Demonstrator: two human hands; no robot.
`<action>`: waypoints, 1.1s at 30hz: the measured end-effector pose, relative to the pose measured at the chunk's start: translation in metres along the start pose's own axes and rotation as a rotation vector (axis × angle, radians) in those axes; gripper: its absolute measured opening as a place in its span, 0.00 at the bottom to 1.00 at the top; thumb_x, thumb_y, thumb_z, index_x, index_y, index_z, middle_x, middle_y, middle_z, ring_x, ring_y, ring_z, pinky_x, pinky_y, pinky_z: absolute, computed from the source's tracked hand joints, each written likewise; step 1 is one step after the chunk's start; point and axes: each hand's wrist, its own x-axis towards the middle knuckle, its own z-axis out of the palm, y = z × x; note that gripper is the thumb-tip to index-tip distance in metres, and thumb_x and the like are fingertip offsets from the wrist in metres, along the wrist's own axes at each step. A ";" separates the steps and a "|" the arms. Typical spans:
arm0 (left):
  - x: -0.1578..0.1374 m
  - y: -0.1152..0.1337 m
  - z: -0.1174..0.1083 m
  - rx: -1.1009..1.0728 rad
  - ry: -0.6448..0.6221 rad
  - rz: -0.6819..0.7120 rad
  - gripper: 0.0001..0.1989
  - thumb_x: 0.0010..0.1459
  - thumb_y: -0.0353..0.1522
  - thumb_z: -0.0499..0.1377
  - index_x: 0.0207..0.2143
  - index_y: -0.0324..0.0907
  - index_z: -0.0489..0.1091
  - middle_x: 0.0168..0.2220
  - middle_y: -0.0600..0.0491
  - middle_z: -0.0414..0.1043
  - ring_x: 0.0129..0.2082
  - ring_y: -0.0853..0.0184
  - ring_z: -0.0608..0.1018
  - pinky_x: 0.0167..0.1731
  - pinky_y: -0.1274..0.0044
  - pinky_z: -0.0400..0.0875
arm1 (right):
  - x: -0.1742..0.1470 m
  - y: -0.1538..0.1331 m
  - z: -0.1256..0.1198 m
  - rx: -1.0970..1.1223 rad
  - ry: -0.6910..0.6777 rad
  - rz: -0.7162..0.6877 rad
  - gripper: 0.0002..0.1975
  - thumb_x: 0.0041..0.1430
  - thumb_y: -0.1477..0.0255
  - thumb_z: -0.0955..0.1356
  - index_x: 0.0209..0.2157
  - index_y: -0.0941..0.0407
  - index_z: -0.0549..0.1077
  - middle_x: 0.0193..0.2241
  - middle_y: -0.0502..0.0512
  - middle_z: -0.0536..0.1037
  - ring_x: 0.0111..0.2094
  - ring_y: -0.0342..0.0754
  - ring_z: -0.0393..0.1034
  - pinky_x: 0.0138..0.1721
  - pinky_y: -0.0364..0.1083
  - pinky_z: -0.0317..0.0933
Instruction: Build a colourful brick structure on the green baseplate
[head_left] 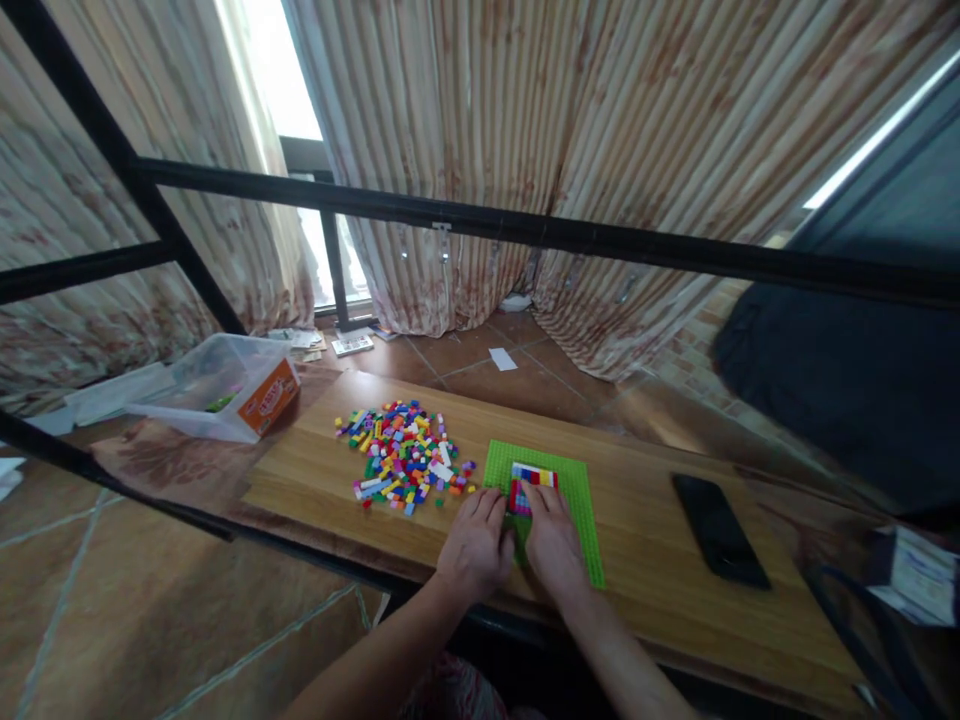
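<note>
A green baseplate [576, 490] lies on the wooden board, and a small block of joined toy bricks [534, 474] in red, white, blue, yellow and pink sits on it. My right hand [556, 540] reaches over the near side of this block, its fingers stretched out and touching the bricks. At the plate's left edge is my left hand [475, 545], with fingers bent and closed beside the block. Whatever it may hold is hidden. Left of the plate spreads a pile of loose toy bricks [405, 450] in many colours.
A black phone [720, 530] lies on the right part of the wooden board [637, 540]. At the far left stands a clear plastic box [225, 385] with an orange label. A black metal rail [480, 222] crosses beyond the board, before striped curtains [480, 100].
</note>
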 end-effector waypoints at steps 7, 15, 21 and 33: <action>0.003 0.000 -0.007 0.028 -0.024 0.027 0.26 0.60 0.30 0.51 0.60 0.38 0.57 0.56 0.43 0.65 0.57 0.55 0.67 0.56 0.58 0.64 | -0.069 0.001 0.010 0.219 0.234 0.167 0.19 0.63 0.74 0.56 0.50 0.54 0.70 0.44 0.59 0.76 0.47 0.51 0.70 0.49 0.54 0.66; 0.008 0.001 -0.010 0.185 -0.068 0.062 0.26 0.61 0.29 0.50 0.62 0.48 0.58 0.56 0.46 0.64 0.55 0.56 0.67 0.53 0.59 0.65 | -0.097 0.056 -0.015 0.197 0.369 0.367 0.14 0.64 0.70 0.59 0.41 0.54 0.75 0.40 0.59 0.77 0.43 0.52 0.72 0.47 0.54 0.66; 0.009 0.000 -0.009 0.192 -0.079 0.074 0.25 0.61 0.30 0.51 0.61 0.46 0.59 0.56 0.45 0.65 0.56 0.55 0.66 0.54 0.59 0.64 | -0.096 0.077 -0.005 0.056 0.400 0.361 0.14 0.63 0.70 0.59 0.40 0.56 0.75 0.39 0.60 0.77 0.42 0.52 0.70 0.46 0.54 0.65; 0.003 -0.004 -0.009 0.087 -0.018 0.090 0.23 0.61 0.31 0.51 0.59 0.42 0.60 0.58 0.44 0.63 0.57 0.56 0.66 0.56 0.60 0.64 | -0.095 0.078 -0.003 0.062 0.391 0.372 0.14 0.62 0.70 0.60 0.38 0.55 0.76 0.40 0.60 0.76 0.43 0.53 0.70 0.45 0.54 0.65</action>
